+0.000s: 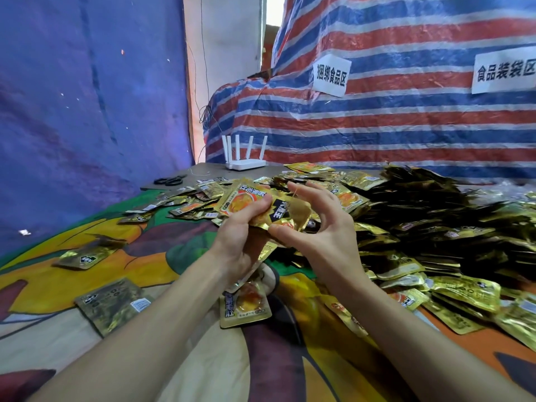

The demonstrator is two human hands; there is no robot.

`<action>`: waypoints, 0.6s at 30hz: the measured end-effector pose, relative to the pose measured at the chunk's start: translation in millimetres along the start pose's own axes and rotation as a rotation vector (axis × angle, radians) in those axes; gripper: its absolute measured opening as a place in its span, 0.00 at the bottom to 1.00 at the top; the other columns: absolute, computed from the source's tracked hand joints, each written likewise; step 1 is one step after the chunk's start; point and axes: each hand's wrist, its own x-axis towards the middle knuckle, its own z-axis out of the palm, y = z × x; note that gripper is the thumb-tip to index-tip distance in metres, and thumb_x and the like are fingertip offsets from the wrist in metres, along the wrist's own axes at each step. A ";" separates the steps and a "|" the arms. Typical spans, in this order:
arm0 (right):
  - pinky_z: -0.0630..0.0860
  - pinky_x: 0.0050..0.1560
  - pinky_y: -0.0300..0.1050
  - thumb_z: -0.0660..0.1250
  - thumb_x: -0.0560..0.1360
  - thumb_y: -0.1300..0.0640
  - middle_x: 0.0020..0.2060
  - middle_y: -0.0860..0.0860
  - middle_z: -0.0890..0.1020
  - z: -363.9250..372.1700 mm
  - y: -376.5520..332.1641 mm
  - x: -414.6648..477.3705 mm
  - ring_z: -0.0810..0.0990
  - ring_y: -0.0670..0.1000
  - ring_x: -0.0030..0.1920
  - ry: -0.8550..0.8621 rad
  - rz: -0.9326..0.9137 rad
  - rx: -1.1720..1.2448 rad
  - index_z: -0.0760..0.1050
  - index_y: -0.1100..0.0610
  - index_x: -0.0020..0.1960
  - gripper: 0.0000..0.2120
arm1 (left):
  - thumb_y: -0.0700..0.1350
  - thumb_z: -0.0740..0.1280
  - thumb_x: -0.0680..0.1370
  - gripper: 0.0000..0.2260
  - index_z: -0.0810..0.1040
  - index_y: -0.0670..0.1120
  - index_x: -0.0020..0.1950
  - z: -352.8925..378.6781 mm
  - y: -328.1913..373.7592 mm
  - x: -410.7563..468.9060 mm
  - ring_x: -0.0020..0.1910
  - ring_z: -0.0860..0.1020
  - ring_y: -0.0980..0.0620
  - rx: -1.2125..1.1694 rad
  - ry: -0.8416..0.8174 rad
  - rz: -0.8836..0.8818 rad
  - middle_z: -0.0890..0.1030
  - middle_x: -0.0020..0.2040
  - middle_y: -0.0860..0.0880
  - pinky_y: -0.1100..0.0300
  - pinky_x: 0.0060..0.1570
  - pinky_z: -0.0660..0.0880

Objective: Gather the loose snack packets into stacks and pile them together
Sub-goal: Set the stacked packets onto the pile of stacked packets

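Observation:
My left hand (243,236) grips a small stack of gold snack packets (246,200) above the table, thumb across the top packet's front. My right hand (322,224) meets the stack from the right; its thumb and forefinger pinch the stack's near corner, and the other fingers spread upward. A big heap of gold packets (420,227) fills the right side and back of the table. Loose packets lie singly on the colourful cloth: one under my wrists (246,306), one at the near left (113,306), one further left (84,256).
Black scissors (169,180) and a white router (246,163) with several antennas sit at the table's far edge. A striped tarp (377,111) with two paper signs stands behind, and a blue sheet (87,111) hangs at the left. The patterned cloth (174,358) covers the near table.

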 end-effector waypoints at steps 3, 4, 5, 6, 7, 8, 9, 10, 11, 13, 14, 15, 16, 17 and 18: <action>0.71 0.72 0.54 0.83 0.63 0.56 0.70 0.49 0.73 -3.6 -3.9 1.8 0.74 0.44 0.69 -0.040 0.025 0.063 0.80 0.38 0.62 0.31 | 0.43 0.70 0.73 0.11 0.86 0.39 0.50 -2.2 -0.7 -3.4 0.48 0.85 0.45 0.048 -0.066 -0.006 0.85 0.51 0.40 0.54 0.47 0.82; 0.71 0.72 0.55 0.83 0.63 0.55 0.70 0.48 0.73 -4.5 -4.0 2.4 0.74 0.44 0.69 -0.059 0.030 0.049 0.81 0.37 0.61 0.30 | 0.42 0.70 0.73 0.11 0.86 0.38 0.52 -2.4 -1.2 -4.3 0.49 0.84 0.45 0.055 -0.083 -0.005 0.84 0.52 0.39 0.54 0.49 0.82; 0.70 0.72 0.55 0.83 0.62 0.53 0.70 0.47 0.73 -5.5 -3.7 3.1 0.73 0.43 0.70 -0.074 0.042 0.033 0.81 0.36 0.60 0.29 | 0.42 0.70 0.74 0.11 0.86 0.39 0.52 -2.2 -2.0 -4.8 0.51 0.84 0.45 0.057 -0.100 -0.002 0.84 0.53 0.40 0.53 0.52 0.82; 0.70 0.72 0.55 0.82 0.61 0.51 0.69 0.47 0.74 -6.3 -3.1 4.5 0.71 0.41 0.70 -0.085 0.059 0.027 0.82 0.37 0.59 0.28 | 0.43 0.70 0.74 0.10 0.87 0.40 0.51 -1.4 -2.8 -5.2 0.54 0.83 0.44 0.055 -0.110 0.002 0.84 0.55 0.40 0.51 0.57 0.81; 0.70 0.72 0.55 0.82 0.60 0.51 0.69 0.47 0.75 -6.8 -2.4 5.7 0.71 0.39 0.70 -0.092 0.078 0.035 0.83 0.39 0.58 0.27 | 0.43 0.70 0.74 0.10 0.87 0.42 0.51 -0.5 -3.3 -5.5 0.57 0.81 0.43 0.053 -0.107 0.007 0.83 0.56 0.40 0.49 0.61 0.78; 0.71 0.72 0.55 0.82 0.60 0.52 0.68 0.48 0.77 -6.9 -1.5 6.3 0.72 0.39 0.69 -0.096 0.091 0.053 0.84 0.42 0.58 0.27 | 0.43 0.70 0.74 0.10 0.87 0.42 0.51 0.9 -3.8 -6.0 0.58 0.80 0.43 0.050 -0.102 0.008 0.81 0.58 0.39 0.48 0.64 0.75; 0.73 0.70 0.56 0.82 0.61 0.54 0.65 0.49 0.79 -6.9 -0.2 6.5 0.75 0.42 0.68 -0.097 0.095 0.076 0.84 0.45 0.58 0.26 | 0.44 0.70 0.74 0.10 0.87 0.43 0.50 1.7 -4.5 -5.9 0.58 0.80 0.42 0.044 -0.105 0.002 0.81 0.58 0.39 0.47 0.64 0.75; 0.75 0.66 0.56 0.82 0.61 0.56 0.62 0.49 0.82 -6.2 0.8 5.7 0.79 0.46 0.65 -0.100 0.089 0.102 0.84 0.47 0.59 0.26 | 0.44 0.70 0.74 0.10 0.88 0.43 0.50 2.7 -5.5 -5.8 0.57 0.81 0.42 0.038 -0.112 -0.012 0.82 0.57 0.39 0.47 0.64 0.76; 0.78 0.63 0.54 0.82 0.63 0.59 0.58 0.47 0.84 -5.0 1.4 4.1 0.82 0.48 0.62 -0.103 0.082 0.132 0.84 0.49 0.59 0.25 | 0.45 0.70 0.74 0.10 0.88 0.43 0.49 3.2 -6.6 -5.7 0.56 0.83 0.42 0.030 -0.105 -0.027 0.83 0.56 0.39 0.47 0.64 0.76; 0.80 0.58 0.46 0.83 0.65 0.63 0.54 0.44 0.86 -1.3 2.6 0.4 0.84 0.46 0.57 -0.088 0.065 0.157 0.83 0.50 0.58 0.24 | 0.45 0.71 0.72 0.11 0.87 0.40 0.49 4.6 -8.7 -4.7 0.56 0.82 0.41 -0.003 -0.056 -0.047 0.83 0.56 0.38 0.46 0.67 0.74; 0.80 0.59 0.45 0.83 0.65 0.63 0.54 0.44 0.86 1.2 4.0 -0.3 0.84 0.45 0.57 -0.066 0.056 0.139 0.83 0.50 0.57 0.23 | 0.45 0.72 0.72 0.13 0.86 0.39 0.51 5.7 -9.8 -3.8 0.57 0.82 0.40 -0.029 -0.026 -0.048 0.82 0.57 0.37 0.44 0.69 0.72; 0.79 0.61 0.47 0.83 0.65 0.63 0.54 0.45 0.85 3.7 5.2 -0.8 0.83 0.45 0.57 -0.043 0.050 0.121 0.83 0.50 0.57 0.23 | 0.44 0.72 0.71 0.15 0.84 0.38 0.54 6.4 -10.6 -2.7 0.59 0.80 0.39 -0.047 0.003 -0.040 0.81 0.58 0.37 0.43 0.70 0.71; 0.79 0.62 0.50 0.83 0.64 0.62 0.54 0.46 0.85 6.3 6.5 -0.7 0.83 0.46 0.58 -0.024 0.053 0.116 0.82 0.48 0.57 0.24 | 0.44 0.72 0.71 0.16 0.82 0.37 0.55 7.4 -11.0 -1.9 0.59 0.80 0.39 -0.052 0.027 -0.027 0.81 0.59 0.36 0.43 0.70 0.71; 0.79 0.62 0.52 0.83 0.64 0.62 0.54 0.46 0.85 8.9 6.6 -1.0 0.83 0.47 0.57 -0.013 0.062 0.124 0.82 0.46 0.56 0.24 | 0.44 0.73 0.70 0.17 0.81 0.37 0.56 7.8 -11.3 -1.6 0.59 0.80 0.39 -0.050 0.042 -0.014 0.81 0.59 0.36 0.43 0.69 0.72; 0.79 0.61 0.51 0.83 0.63 0.62 0.53 0.45 0.84 11.2 6.8 -1.1 0.83 0.47 0.56 -0.009 0.073 0.131 0.81 0.45 0.55 0.25 | 0.44 0.73 0.69 0.18 0.81 0.36 0.55 8.0 -11.3 -1.3 0.56 0.81 0.39 -0.044 0.054 -0.006 0.81 0.57 0.36 0.44 0.66 0.75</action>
